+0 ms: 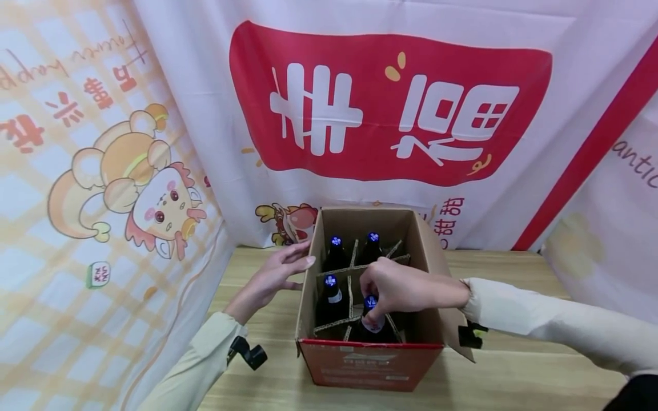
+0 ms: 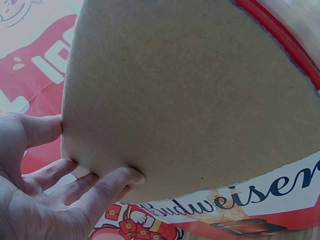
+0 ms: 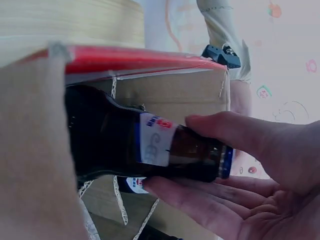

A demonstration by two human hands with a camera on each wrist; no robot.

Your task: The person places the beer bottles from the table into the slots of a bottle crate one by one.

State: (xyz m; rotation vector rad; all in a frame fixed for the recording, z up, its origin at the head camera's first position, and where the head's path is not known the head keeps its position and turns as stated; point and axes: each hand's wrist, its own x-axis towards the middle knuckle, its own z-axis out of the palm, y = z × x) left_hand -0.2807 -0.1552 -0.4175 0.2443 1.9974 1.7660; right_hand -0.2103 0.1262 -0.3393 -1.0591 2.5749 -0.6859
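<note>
A red cardboard beer box [image 1: 377,368] stands on the table with its top open. Inside it, my right hand [image 1: 406,290] grips a dark beer bottle [image 3: 100,137] by the neck, thumb on one side and fingers on the other. This bottle has a blue cap and a white neck label, and sits in the near right part of the box. My left hand [image 1: 275,277] rests against the box's left side; in the left wrist view its fingertips [image 2: 132,176] press on the brown cardboard. Cardboard dividers [image 1: 350,297] separate the bottles.
Three more blue-capped bottles stand in the box: one near left [image 1: 331,299], one far left [image 1: 336,254], one far right [image 1: 372,248]. A box flap [image 1: 457,331] folds outward on the right. Behind the wooden table [image 1: 519,342] hangs a printed cloth [image 1: 437,17].
</note>
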